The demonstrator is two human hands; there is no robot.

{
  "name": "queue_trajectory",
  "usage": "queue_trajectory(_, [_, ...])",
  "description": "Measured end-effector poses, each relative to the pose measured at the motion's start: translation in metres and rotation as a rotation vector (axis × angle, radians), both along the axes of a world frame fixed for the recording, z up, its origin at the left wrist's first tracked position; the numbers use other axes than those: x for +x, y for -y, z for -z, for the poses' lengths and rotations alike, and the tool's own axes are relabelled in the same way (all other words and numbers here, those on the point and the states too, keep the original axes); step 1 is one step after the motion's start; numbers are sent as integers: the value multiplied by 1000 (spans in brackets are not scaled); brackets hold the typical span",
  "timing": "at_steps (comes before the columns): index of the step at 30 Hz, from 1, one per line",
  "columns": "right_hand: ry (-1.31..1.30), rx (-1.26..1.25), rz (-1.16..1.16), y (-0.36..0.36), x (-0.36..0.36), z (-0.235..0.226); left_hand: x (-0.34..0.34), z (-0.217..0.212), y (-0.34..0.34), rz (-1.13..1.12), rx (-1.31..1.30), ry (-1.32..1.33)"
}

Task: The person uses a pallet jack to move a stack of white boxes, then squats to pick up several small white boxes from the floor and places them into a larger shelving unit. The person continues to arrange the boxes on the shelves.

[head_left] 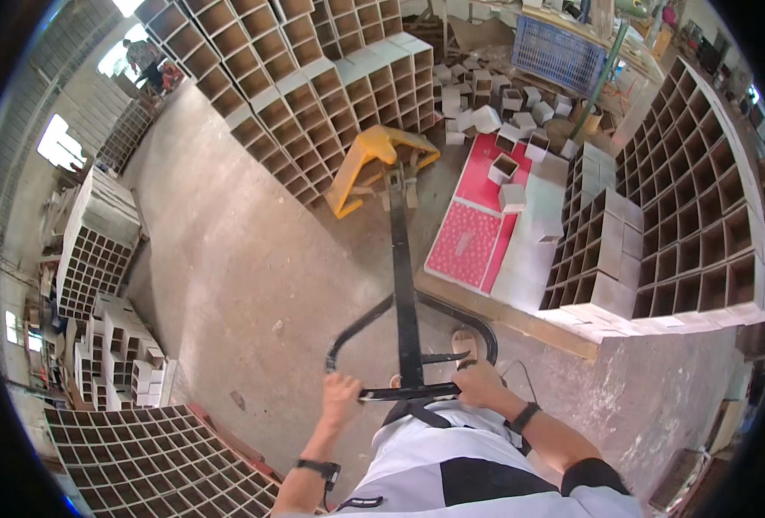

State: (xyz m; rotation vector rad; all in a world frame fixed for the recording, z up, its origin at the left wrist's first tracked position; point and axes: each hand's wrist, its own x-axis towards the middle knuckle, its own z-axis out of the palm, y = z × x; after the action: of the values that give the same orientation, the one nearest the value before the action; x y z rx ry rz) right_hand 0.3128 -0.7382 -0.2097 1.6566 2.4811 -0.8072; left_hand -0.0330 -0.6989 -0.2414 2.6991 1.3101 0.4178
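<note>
Both of my hands are on the black handle (402,259) of a pallet jack. My left hand (342,397) is closed around the left end of its crossbar, near my waist. At the right end of the same bar, my right hand (481,383) is wrapped around the grip, close to a small lever. The shaft runs away from me to the yellow pallet jack body (380,145), whose forks are mostly hidden beside the stacked boxes. A curved black loop spreads to both sides of the shaft.
Tall stacks of open square boxes (313,95) stand ahead. More stacked boxes (693,216) rise on the right, beside red patterned sheets (464,242) on a low platform. Loose white boxes (486,99) lie scattered near a blue crate (559,56). At far left, a person (143,59) is in the distance.
</note>
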Motion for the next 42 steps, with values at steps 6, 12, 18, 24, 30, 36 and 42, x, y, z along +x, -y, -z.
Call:
queue_trajectory(6, [-281, -162, 101, -33, -6, -24, 6, -29, -15, -22, -65, 68])
queue_trajectory(12, [140, 175, -167, -168, 24, -59, 34, -147, -92, 3, 106, 222])
queue_trajectory(18, [-194, 117, 243, -157, 9, -216, 32, -204, -150, -45, 171, 295])
queue_trajectory(24, [-53, 445, 140, -109, 2, -166, 19, -157, -137, -31, 136, 208])
queue_trajectory(30, [-36, 8, 192, -1, -22, -28, 13, -32, -12, 16, -39, 95])
queue_trajectory(36, [-42, 334, 146, -100, -10, -147, 10, -152, -119, -8, 62, 311])
queue_trajectory(42, [-167, 756, 227, -176, -11, -197, 29, -231, -204, -18, 218, 421])
